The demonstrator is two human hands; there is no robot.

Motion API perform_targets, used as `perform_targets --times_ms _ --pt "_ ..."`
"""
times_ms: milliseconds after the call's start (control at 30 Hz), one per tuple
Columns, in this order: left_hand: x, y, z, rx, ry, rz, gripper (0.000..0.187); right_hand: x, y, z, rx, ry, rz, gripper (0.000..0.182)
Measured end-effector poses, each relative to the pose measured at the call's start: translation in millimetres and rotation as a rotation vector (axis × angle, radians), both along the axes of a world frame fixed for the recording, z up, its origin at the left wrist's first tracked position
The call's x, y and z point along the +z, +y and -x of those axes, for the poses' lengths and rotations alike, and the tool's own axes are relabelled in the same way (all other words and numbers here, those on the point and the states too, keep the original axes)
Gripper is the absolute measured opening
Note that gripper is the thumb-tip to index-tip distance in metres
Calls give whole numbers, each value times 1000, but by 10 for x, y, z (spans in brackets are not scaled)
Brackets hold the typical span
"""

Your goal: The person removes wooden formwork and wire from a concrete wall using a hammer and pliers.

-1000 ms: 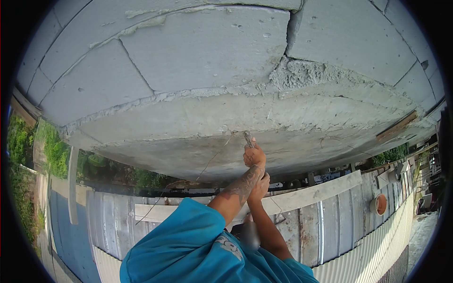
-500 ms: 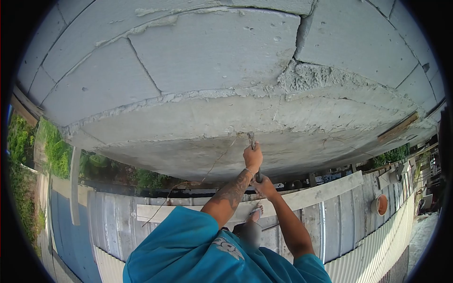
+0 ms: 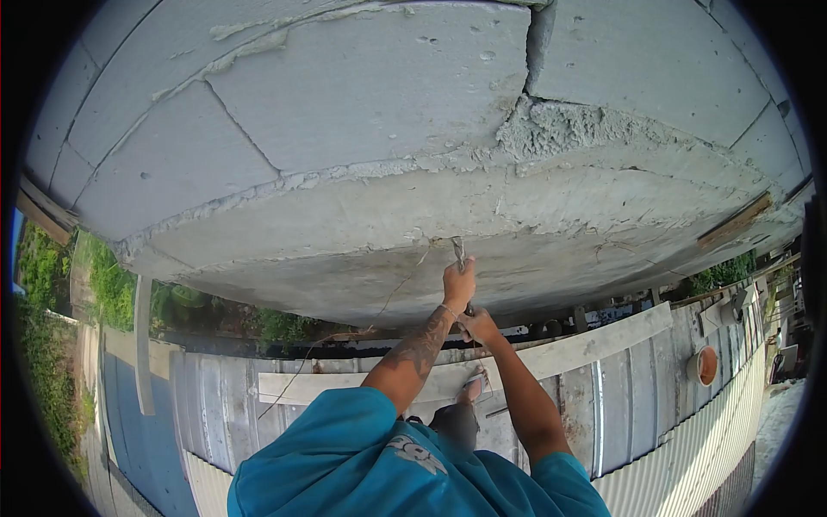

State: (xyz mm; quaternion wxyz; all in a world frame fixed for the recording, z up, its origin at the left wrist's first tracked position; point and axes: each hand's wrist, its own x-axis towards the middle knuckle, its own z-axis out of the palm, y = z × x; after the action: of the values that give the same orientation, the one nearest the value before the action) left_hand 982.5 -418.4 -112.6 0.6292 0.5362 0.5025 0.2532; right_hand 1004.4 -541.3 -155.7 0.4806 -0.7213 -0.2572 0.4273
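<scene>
My left hand point(image 3: 458, 282) is closed around the upper part of a metal-headed hand tool point(image 3: 459, 249), whose exact kind I cannot make out. Its head meets the lower edge of the rough concrete band point(image 3: 362, 207). Below, my right hand point(image 3: 479, 327) is closed on the lower end of the tool's dark handle, close to my left wrist. Beside the tool head, a thin wire point(image 3: 402, 283) hangs from the concrete and curves down to the left.
Pale blocks point(image 3: 388, 86) with mortar joints rise above the band. Underfoot is a metal sheet roof point(image 3: 207, 396) with a long board point(image 3: 594, 340) across it. A brown bucket point(image 3: 705, 366) stands at right. A wooden strip point(image 3: 735, 220) sits against the concrete. Greenery point(image 3: 103, 276) grows at left.
The view has shifted slightly. My hands sit closer together along the tool, and less of the handle shows between them. The tool head remains at the concrete edge.
</scene>
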Motion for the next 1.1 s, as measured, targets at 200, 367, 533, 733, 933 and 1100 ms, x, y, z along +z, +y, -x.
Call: perform_targets --times_ms 200,367,533,733,933,1100 --pt "530 -266 -241 215 110 138 38 329 106 59 -228 -890 207 28" --pt "431 -48 25 57 -382 439 24 713 55 -218 181 817 100 27" --pt "7 -147 -277 274 219 -402 25 326 69 259 -278 -791 70 32" --pt "344 -12 -51 -11 -348 347 31 330 83 -264 151 670 166 36" --pt "237 -95 -285 247 416 -307 42 583 95 234 -248 -555 171 34" --pt "774 -79 -20 39 -203 444 36 477 109 -119 72 144 154 23"
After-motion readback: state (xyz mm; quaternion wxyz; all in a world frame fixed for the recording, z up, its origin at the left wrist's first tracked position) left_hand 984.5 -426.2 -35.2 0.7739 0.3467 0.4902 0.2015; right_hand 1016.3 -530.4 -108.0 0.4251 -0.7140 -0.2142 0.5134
